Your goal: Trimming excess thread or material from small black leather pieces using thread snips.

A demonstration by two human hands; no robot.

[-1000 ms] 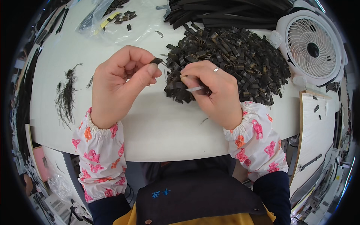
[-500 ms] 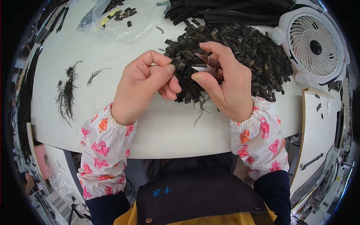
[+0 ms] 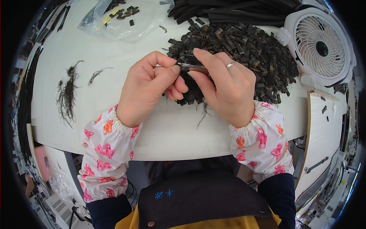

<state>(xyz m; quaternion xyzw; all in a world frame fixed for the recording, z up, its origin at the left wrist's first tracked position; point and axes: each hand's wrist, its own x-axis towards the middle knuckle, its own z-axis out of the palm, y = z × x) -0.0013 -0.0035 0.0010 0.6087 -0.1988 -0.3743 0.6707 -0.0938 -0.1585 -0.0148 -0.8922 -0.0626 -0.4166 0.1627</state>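
Observation:
Thumb and forefinger of my left hand (image 3: pixel 150 82) are closed in a pinch on a small black fabric tab, mostly hidden behind the fingertips. My right hand (image 3: pixel 228 84) is wrapped around metal thread snips (image 3: pixel 196 68), whose blade tips reach the left fingertips. Behind and below both hands lies a big heap of small black fabric tabs (image 3: pixel 244 45), some with brownish edges. Loose black threads (image 3: pixel 204 114) trail from the heap's near edge.
A white fan (image 3: pixel 322 47) stands right of the heap. Long black strips (image 3: pixel 236 13) lie behind it. A clear plastic bag (image 3: pixel 133 30) with several tabs is at the far left. Clumps of black thread (image 3: pixel 68 93) lie on the white table (image 3: pixel 171 141), left side.
My right hand has turned and moved left, bringing the snips to the left fingertips. The snips' blades, spread before, are now closer together. My left hand has shifted slightly right.

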